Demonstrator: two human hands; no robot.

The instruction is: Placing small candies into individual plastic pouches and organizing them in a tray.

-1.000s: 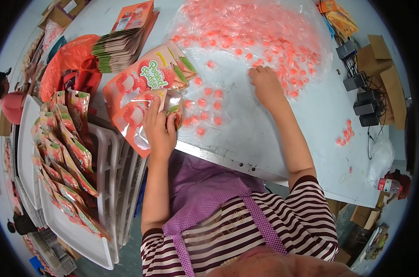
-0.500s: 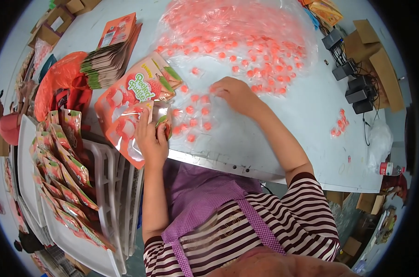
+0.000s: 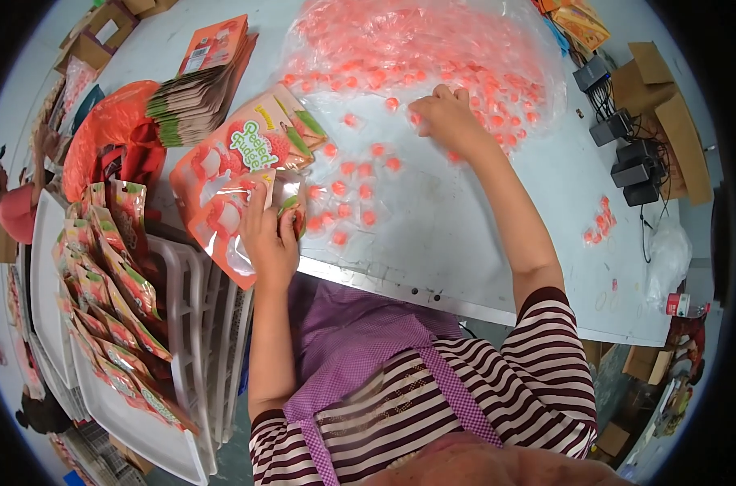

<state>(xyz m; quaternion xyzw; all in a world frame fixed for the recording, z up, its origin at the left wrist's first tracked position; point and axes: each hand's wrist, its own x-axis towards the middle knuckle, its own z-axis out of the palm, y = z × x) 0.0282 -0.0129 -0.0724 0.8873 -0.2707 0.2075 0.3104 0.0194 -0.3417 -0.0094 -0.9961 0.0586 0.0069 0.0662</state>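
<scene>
My left hand grips the mouth of a glossy pink candy pouch, thumb and fingers on its edge. The pouch lies flat by the table's front edge, over another pouch of the same kind. Right of it lies a loose group of wrapped pink-red candies, each in clear film. Farther off, my right hand is at the near edge of a large candy heap on clear plastic. Its fingers are curled down on a wrapped candy; the hand hides part of its grip.
A stack of flat pouches stands beside a red plastic bag. Filled pouches stand in a white tray at the left. Black power adapters, a cardboard box and several stray candies are at the right.
My right hand has moved from the small candy group away to the right, onto the heap's edge. Two candies now show where it was. My left hand stays on the pouch.
</scene>
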